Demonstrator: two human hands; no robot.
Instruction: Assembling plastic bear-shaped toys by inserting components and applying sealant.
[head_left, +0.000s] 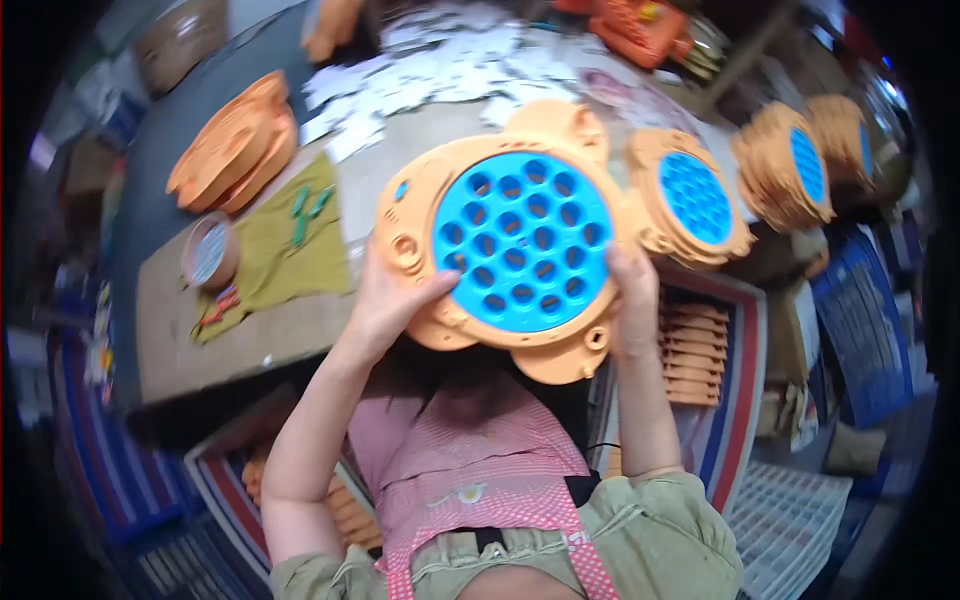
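Note:
Between my two hands is an orange plastic toy casing point(405, 200) with several rounded lobes on its outline. Set in its face is a round blue disc point(522, 243) full of round holes, facing up at me. My left hand point(385, 305) grips the casing's lower left rim, its thumb lying on the edge of the blue disc. The right rim is gripped by my right hand point(632, 300), thumb on the front; the fingers behind are hidden. Just right of it, a stack of matching orange casings with blue discs point(692, 198) stands on the table.
More such stacks point(785, 165) continue rightward. At left, orange shells point(235, 145) lie near an olive cloth point(290, 250) bearing a green tool point(305, 212) and a small tub of tiny parts point(210, 252). White paper pieces point(440, 60) cover the far side. Below, a striped sack point(745, 330) holds orange parts.

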